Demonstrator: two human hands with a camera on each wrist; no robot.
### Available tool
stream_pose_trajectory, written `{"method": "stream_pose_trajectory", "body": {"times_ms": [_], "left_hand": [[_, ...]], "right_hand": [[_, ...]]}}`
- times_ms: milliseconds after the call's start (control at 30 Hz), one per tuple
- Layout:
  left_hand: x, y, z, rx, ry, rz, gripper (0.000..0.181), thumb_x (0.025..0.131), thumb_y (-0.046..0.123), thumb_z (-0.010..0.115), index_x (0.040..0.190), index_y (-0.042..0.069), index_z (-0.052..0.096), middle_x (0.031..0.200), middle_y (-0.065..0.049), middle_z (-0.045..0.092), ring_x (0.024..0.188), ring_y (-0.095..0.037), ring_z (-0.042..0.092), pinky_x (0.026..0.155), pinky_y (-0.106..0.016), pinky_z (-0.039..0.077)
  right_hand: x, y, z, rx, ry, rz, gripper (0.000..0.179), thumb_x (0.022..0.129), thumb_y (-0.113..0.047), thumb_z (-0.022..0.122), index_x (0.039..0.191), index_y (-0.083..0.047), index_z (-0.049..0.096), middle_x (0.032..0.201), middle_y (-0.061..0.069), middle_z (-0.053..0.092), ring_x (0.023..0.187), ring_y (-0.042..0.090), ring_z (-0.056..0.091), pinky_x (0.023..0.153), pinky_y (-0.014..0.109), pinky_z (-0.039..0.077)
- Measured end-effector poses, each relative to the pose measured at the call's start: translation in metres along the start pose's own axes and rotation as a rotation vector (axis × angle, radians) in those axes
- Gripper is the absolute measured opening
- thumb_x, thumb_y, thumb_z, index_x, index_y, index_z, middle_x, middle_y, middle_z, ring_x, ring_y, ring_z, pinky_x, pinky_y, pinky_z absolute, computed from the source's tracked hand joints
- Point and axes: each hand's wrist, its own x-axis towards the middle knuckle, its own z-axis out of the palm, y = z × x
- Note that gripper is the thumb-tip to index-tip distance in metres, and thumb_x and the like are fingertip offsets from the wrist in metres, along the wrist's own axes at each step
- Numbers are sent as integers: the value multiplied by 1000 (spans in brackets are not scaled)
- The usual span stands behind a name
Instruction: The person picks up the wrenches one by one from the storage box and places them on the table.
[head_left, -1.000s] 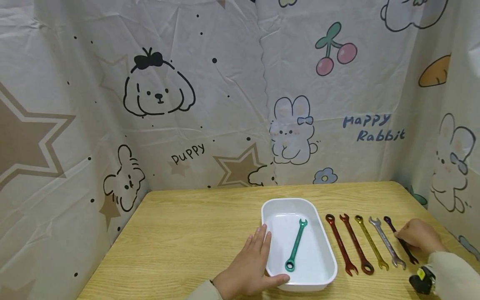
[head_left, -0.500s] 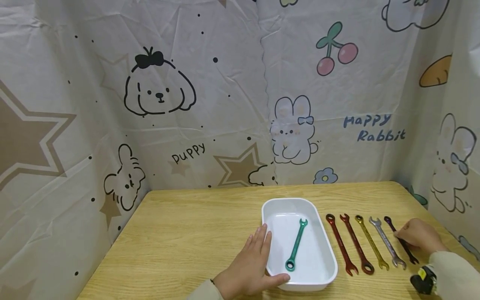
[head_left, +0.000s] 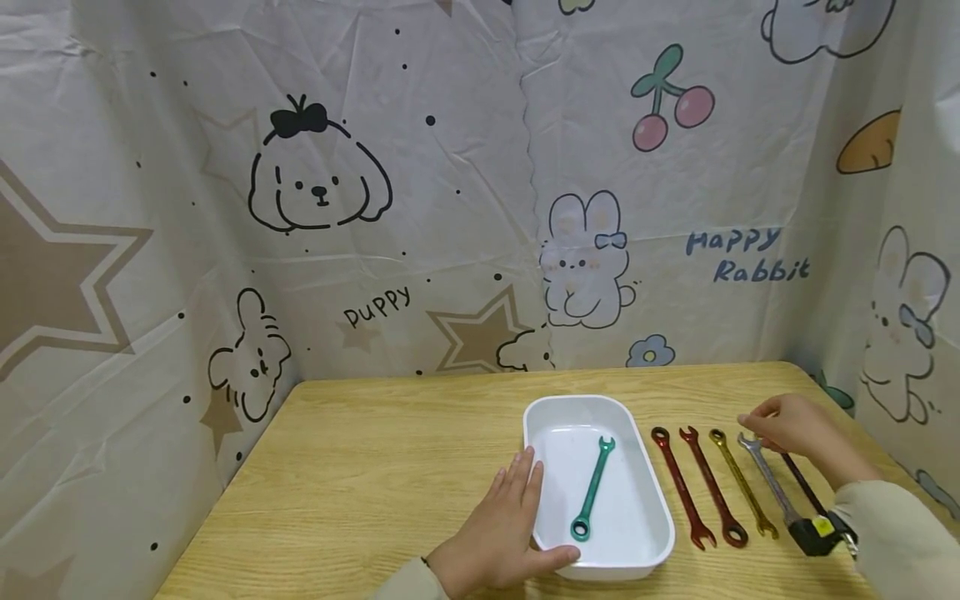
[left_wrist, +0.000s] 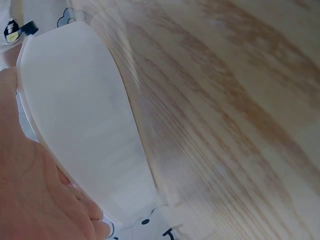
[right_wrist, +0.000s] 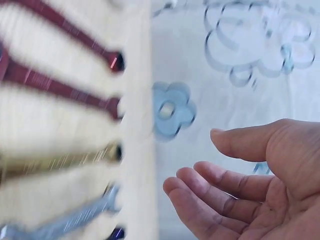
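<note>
My left hand [head_left: 502, 525] rests on the left side of a white tray [head_left: 630, 533], fingers straight along the rim and thumb on its front edge. Inside the tray lies a green combination wrench [head_left: 592, 492]. My right hand [head_left: 798, 429] hovers over the far ends of the silver wrench [head_left: 771, 477] and the dark purple wrench [head_left: 804, 483], which lies partly hidden. In the right wrist view, that hand [right_wrist: 250, 190] holds nothing; its fingers are loosely bent and the thumb stands apart.
Left of the silver wrench lie a gold wrench [head_left: 738, 479] and two red wrenches, one [head_left: 681, 487] beside the tray, the other [head_left: 712, 487] further right. A printed cloth [head_left: 450, 208] hangs behind the wooden table [head_left: 375, 467].
My right hand has come off the dark purple wrench and moved up and to the left, towards the far end of the row. The left hand and tray are still.
</note>
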Motion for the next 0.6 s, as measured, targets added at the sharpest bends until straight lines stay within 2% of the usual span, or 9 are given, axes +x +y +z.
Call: {"method": "stream_pose_trajectory", "body": {"times_ms": [233,333,600], "left_hand": [[0,1,1,3,0,3,110,82,83,27,152,-1,15,159,-20,5,146,-32,11,115,-47,22],[1,1,2,2,1,0,110,82,83,27,152,0,15,160,-20,5,146,-32,10,115,-47,22],[1,1,1,-17,-18,-19,108,83,81,33,153,1,14,160,-18,4,146,-31,10,115,-48,21]], "right_hand": [[-1,-61,15,40,21,-83,40,95,-28,59,103,12,59,76,10,62,64,17,57,56,31,50],[-2,-85,24,45,1,-108,37,95,-26,60,103,10,61,74,8,60,63,17,56,54,31,48],[8,-133,57,49,-32,-135,28,92,-23,64,99,5,66,76,9,61,63,18,57,54,29,51]]}}
